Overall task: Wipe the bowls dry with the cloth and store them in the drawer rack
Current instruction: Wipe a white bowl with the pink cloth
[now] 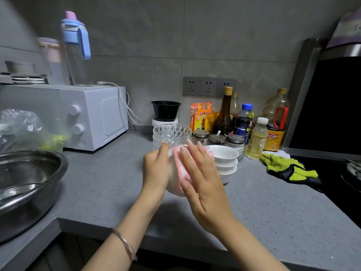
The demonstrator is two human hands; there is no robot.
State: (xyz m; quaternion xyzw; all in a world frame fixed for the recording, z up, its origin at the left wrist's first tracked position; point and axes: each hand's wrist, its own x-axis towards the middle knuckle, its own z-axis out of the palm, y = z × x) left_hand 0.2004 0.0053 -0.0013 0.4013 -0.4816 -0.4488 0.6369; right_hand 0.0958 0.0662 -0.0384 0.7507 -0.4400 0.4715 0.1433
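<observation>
Head view: left hand point(156, 171) grips white bowl point(172, 183) above worktop point(109, 182), fingers curled round its side. Right hand point(203, 182) flat, fingers straight, presses pink-striped cloth point(180, 165) against bowl. Stacked white bowls point(224, 159) just beyond; glass bowls point(172, 133) behind

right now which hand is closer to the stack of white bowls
Right. The right hand presses the cloth on the held bowl, just beside the stack of white bowls; the left hand grips that bowl's far side, farther left.
</observation>
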